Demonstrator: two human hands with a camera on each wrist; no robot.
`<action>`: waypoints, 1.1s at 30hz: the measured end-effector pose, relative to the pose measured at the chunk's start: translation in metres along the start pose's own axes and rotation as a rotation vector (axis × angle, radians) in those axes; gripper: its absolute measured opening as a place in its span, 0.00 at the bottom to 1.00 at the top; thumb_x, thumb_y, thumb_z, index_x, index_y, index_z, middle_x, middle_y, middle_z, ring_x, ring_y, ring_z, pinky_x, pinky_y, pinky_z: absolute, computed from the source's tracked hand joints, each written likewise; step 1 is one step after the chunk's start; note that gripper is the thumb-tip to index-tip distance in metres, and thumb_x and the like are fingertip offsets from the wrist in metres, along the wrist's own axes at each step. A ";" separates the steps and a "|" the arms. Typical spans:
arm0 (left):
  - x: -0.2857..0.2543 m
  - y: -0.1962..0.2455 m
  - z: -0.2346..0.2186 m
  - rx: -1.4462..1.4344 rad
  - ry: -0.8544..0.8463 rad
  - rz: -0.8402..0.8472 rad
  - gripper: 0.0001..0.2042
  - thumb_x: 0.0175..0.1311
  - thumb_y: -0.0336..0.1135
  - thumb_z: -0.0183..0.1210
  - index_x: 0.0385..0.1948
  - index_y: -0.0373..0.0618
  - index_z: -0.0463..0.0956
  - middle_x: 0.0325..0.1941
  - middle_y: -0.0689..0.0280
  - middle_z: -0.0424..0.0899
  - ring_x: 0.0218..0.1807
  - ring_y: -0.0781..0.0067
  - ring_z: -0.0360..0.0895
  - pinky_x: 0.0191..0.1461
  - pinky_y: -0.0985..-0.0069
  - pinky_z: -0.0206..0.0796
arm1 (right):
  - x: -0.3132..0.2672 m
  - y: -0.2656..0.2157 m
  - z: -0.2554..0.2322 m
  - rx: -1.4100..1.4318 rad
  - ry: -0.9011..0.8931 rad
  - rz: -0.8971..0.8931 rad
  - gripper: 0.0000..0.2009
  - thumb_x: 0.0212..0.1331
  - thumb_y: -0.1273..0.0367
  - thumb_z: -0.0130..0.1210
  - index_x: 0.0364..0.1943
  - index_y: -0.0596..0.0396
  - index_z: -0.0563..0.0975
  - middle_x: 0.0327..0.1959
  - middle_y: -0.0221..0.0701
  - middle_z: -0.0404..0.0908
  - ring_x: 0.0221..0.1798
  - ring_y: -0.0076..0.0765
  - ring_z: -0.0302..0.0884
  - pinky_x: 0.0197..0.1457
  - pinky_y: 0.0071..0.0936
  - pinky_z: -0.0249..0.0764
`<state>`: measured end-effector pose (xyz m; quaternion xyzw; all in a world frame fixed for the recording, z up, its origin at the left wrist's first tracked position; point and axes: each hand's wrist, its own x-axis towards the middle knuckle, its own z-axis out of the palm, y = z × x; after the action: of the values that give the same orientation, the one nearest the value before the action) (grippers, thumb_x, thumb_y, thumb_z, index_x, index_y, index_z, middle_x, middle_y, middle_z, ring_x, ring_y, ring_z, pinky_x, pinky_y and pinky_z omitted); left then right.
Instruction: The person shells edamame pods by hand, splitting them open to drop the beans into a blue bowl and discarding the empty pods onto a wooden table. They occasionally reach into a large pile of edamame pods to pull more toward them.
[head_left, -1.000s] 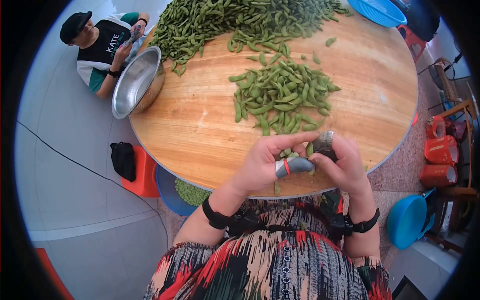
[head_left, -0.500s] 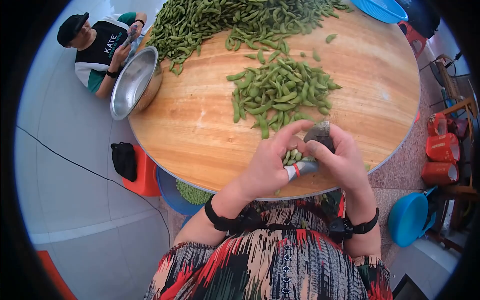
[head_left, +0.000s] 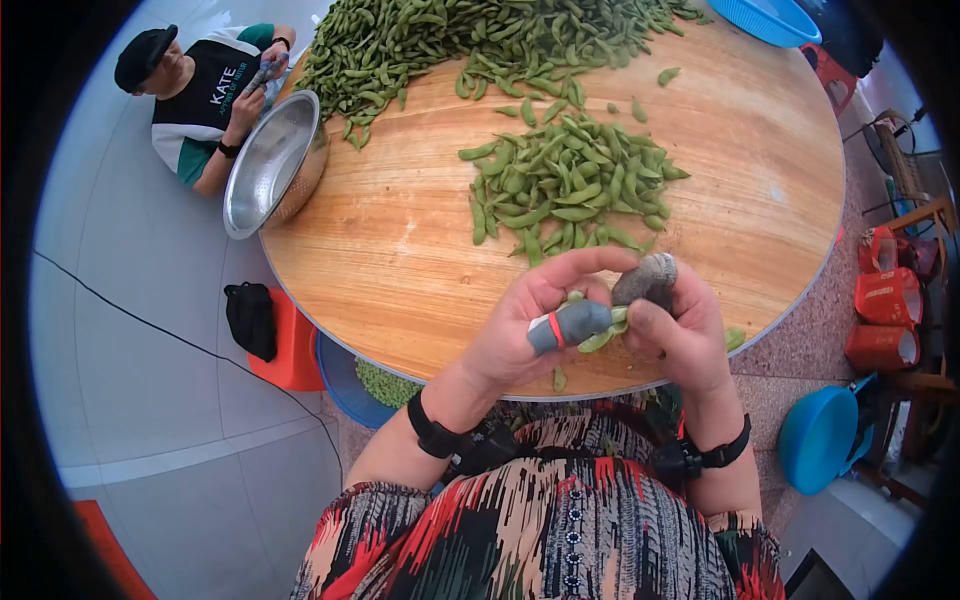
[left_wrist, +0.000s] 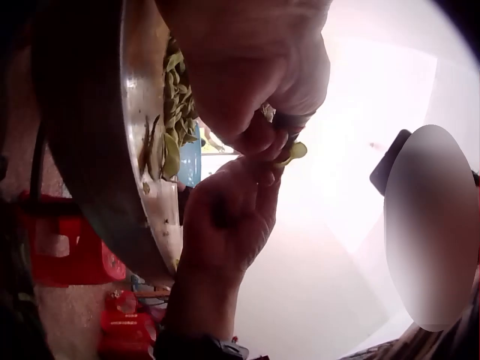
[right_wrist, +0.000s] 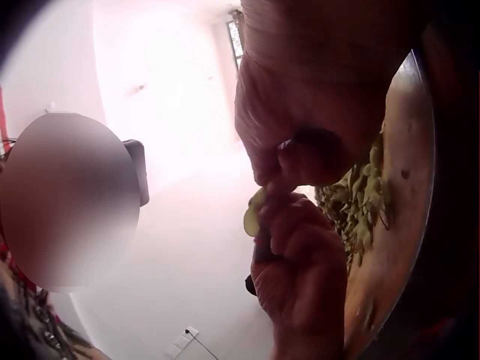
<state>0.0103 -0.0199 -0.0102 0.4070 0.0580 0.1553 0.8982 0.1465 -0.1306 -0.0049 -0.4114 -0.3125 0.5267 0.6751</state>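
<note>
Both hands meet over the near edge of the table, pinching a green soybean pod (head_left: 600, 340) between them. My left hand (head_left: 520, 325) has a grey cover with a red band on its thumb, which presses on the pod. A few shelled beans (head_left: 573, 297) show in the left palm, mostly hidden behind that thumb. My right hand (head_left: 690, 330) grips the pod's other end with thumb and forefinger, the forefinger wearing a grey cover. The same pod (left_wrist: 296, 152) sticks out past the fingertips in the left wrist view. Just beyond the hands lies a small heap of pods (head_left: 575, 185).
A large pile of pods (head_left: 450, 45) covers the far side of the round wooden table (head_left: 370, 270). A steel basin (head_left: 275, 165) stands at the left edge, near another person (head_left: 205, 100). Below the table is a blue tub (head_left: 340, 375) of shelled beans.
The beans in the left palm, plainly seen half a second ago, are now largely covered by the left thumb. That thumb has swung up, and a pod now shows between the hands.
</note>
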 end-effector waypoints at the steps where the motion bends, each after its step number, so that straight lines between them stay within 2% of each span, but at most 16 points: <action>1: 0.000 0.000 0.000 0.012 0.030 0.010 0.23 0.55 0.30 0.60 0.54 0.42 0.66 0.27 0.75 0.69 0.26 0.90 0.65 0.27 0.92 0.54 | 0.000 0.002 -0.002 -0.002 -0.001 -0.001 0.11 0.56 0.68 0.55 0.39 0.57 0.70 0.24 0.21 0.70 0.21 0.11 0.63 0.22 0.11 0.57; 4: -0.001 0.001 0.003 0.473 0.076 0.164 0.18 0.53 0.30 0.62 0.48 0.43 0.73 0.24 0.77 0.68 0.26 0.91 0.64 0.27 0.90 0.55 | 0.000 0.007 -0.003 -0.056 0.007 -0.004 0.08 0.56 0.70 0.54 0.38 0.57 0.72 0.24 0.20 0.70 0.21 0.11 0.62 0.22 0.11 0.55; 8: 0.000 0.004 0.005 0.690 0.130 0.203 0.17 0.47 0.27 0.64 0.43 0.40 0.77 0.22 0.72 0.72 0.26 0.83 0.69 0.31 0.85 0.61 | 0.002 0.006 0.010 0.010 0.186 0.012 0.07 0.57 0.72 0.52 0.38 0.56 0.71 0.22 0.18 0.68 0.18 0.09 0.57 0.19 0.11 0.52; 10: 0.003 0.000 0.000 1.113 -0.033 0.500 0.17 0.46 0.26 0.64 0.42 0.43 0.78 0.21 0.68 0.75 0.23 0.77 0.71 0.29 0.82 0.63 | 0.002 0.005 0.012 0.095 0.233 0.069 0.07 0.57 0.72 0.52 0.38 0.56 0.71 0.21 0.18 0.67 0.17 0.09 0.55 0.19 0.10 0.51; 12: 0.003 -0.001 0.001 1.093 -0.033 0.494 0.16 0.46 0.27 0.63 0.41 0.43 0.78 0.20 0.64 0.75 0.21 0.71 0.72 0.27 0.80 0.63 | 0.001 0.005 0.011 0.277 0.215 0.132 0.07 0.57 0.74 0.50 0.39 0.56 0.70 0.21 0.18 0.66 0.16 0.10 0.52 0.17 0.11 0.49; 14: 0.005 -0.004 0.000 1.141 -0.008 0.610 0.12 0.49 0.27 0.62 0.37 0.41 0.78 0.21 0.66 0.75 0.23 0.77 0.72 0.28 0.81 0.63 | 0.000 0.011 0.005 0.451 0.178 0.151 0.07 0.57 0.75 0.49 0.40 0.56 0.69 0.21 0.19 0.66 0.16 0.10 0.52 0.17 0.11 0.49; 16: 0.004 -0.006 0.005 1.063 0.061 0.520 0.10 0.52 0.28 0.60 0.36 0.41 0.76 0.23 0.68 0.75 0.23 0.81 0.70 0.28 0.82 0.62 | -0.001 0.014 0.007 0.628 0.140 0.173 0.07 0.57 0.76 0.49 0.40 0.56 0.69 0.22 0.20 0.66 0.16 0.10 0.52 0.16 0.12 0.49; 18: 0.002 -0.005 0.006 0.985 0.131 0.431 0.08 0.54 0.29 0.59 0.35 0.40 0.75 0.24 0.69 0.75 0.24 0.84 0.69 0.27 0.84 0.62 | -0.001 0.010 0.017 0.399 0.301 0.032 0.09 0.56 0.76 0.49 0.42 0.56 0.68 0.24 0.21 0.67 0.17 0.10 0.53 0.17 0.12 0.49; 20: -0.001 -0.001 0.003 0.739 0.223 0.100 0.07 0.57 0.31 0.56 0.35 0.42 0.71 0.26 0.71 0.73 0.25 0.90 0.66 0.27 0.89 0.59 | -0.002 0.003 0.013 0.218 0.307 -0.022 0.10 0.55 0.76 0.50 0.42 0.56 0.69 0.25 0.23 0.68 0.18 0.12 0.56 0.18 0.11 0.52; 22: -0.002 0.000 0.001 0.613 0.275 0.046 0.06 0.59 0.30 0.54 0.36 0.44 0.69 0.28 0.71 0.74 0.24 0.89 0.65 0.27 0.91 0.56 | -0.007 -0.007 0.006 0.036 0.311 -0.077 0.11 0.55 0.76 0.50 0.43 0.56 0.69 0.26 0.24 0.69 0.19 0.13 0.59 0.20 0.11 0.55; 24: 0.004 0.001 -0.008 0.275 0.449 0.173 0.05 0.61 0.29 0.53 0.36 0.45 0.68 0.29 0.70 0.74 0.25 0.87 0.65 0.26 0.91 0.54 | -0.017 -0.021 -0.007 -0.371 0.156 -0.048 0.11 0.52 0.75 0.54 0.40 0.56 0.73 0.26 0.25 0.71 0.21 0.17 0.64 0.23 0.14 0.60; 26: 0.005 0.004 -0.012 0.232 0.449 0.231 0.05 0.61 0.29 0.52 0.37 0.45 0.67 0.30 0.69 0.75 0.25 0.86 0.65 0.25 0.91 0.53 | -0.023 -0.039 -0.017 -0.642 -0.461 0.235 0.13 0.49 0.68 0.59 0.39 0.59 0.76 0.23 0.26 0.76 0.24 0.17 0.71 0.27 0.23 0.66; 28: 0.005 0.004 -0.012 0.190 0.450 0.285 0.04 0.62 0.29 0.51 0.37 0.45 0.67 0.31 0.68 0.75 0.25 0.85 0.65 0.24 0.90 0.52 | -0.022 -0.037 -0.013 -1.094 -0.649 0.325 0.14 0.50 0.69 0.59 0.41 0.57 0.76 0.24 0.32 0.78 0.24 0.25 0.74 0.29 0.26 0.68; 31: 0.006 0.002 -0.013 0.135 0.459 0.248 0.02 0.63 0.29 0.50 0.35 0.46 0.67 0.33 0.68 0.75 0.26 0.85 0.65 0.23 0.90 0.51 | -0.025 -0.034 -0.012 -0.724 -0.421 0.120 0.10 0.49 0.71 0.58 0.37 0.56 0.77 0.23 0.38 0.77 0.23 0.37 0.75 0.29 0.28 0.69; 32: 0.006 0.001 -0.014 0.107 0.426 0.245 0.03 0.62 0.29 0.51 0.36 0.46 0.69 0.32 0.68 0.75 0.26 0.85 0.65 0.24 0.90 0.51 | -0.018 -0.032 -0.009 -0.721 -0.422 0.119 0.10 0.49 0.71 0.58 0.37 0.56 0.77 0.23 0.38 0.77 0.23 0.37 0.75 0.29 0.28 0.69; 33: 0.006 0.000 -0.015 0.083 0.394 0.239 0.04 0.62 0.29 0.51 0.37 0.46 0.70 0.31 0.68 0.75 0.25 0.85 0.65 0.24 0.91 0.51 | -0.006 -0.029 -0.005 -0.979 -0.134 0.049 0.08 0.49 0.71 0.57 0.35 0.56 0.76 0.23 0.40 0.77 0.24 0.41 0.74 0.29 0.29 0.70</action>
<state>0.0121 -0.0070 -0.0198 0.4094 0.1898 0.3344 0.8274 0.1624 -0.1405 0.0191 -0.6527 -0.5563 0.3590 0.3682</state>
